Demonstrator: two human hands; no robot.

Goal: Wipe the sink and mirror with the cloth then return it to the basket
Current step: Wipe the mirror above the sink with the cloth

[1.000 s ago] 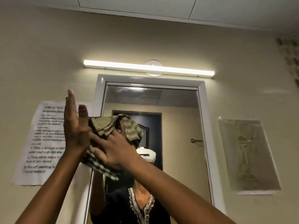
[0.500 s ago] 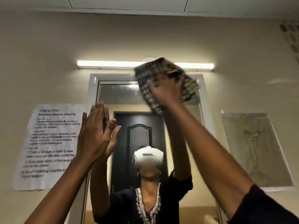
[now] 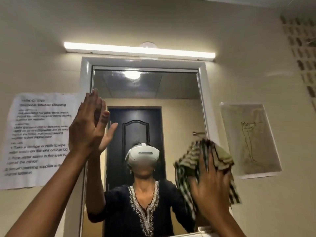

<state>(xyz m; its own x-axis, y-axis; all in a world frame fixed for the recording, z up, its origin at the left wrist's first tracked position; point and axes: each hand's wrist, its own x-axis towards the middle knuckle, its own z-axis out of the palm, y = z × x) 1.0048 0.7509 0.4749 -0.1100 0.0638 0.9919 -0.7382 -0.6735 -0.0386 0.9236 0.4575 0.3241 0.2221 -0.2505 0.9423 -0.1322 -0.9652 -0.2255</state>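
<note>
The white-framed mirror [image 3: 179, 103] hangs on the beige wall straight ahead, reflecting a person in a dark top. My right hand [image 3: 210, 182] presses a green-and-dark checked cloth [image 3: 189, 161] flat against the mirror's lower right edge, fingers spread over it. My left hand [image 3: 87, 127] is raised with flat, open fingers against the mirror's left frame and holds nothing. The sink and the basket are out of view.
A lit tube lamp [image 3: 138, 50] runs above the mirror. A printed instruction sheet [image 3: 37, 139] is taped to the wall on the left, a sketch in a plastic sleeve [image 3: 249, 139] on the right. A vent block grille [image 3: 302, 47] sits at the upper right.
My right hand has swept the cloth from the mirror's left side up to the top edge, then down to the lower right. My left hand stayed raised at the left frame.
</note>
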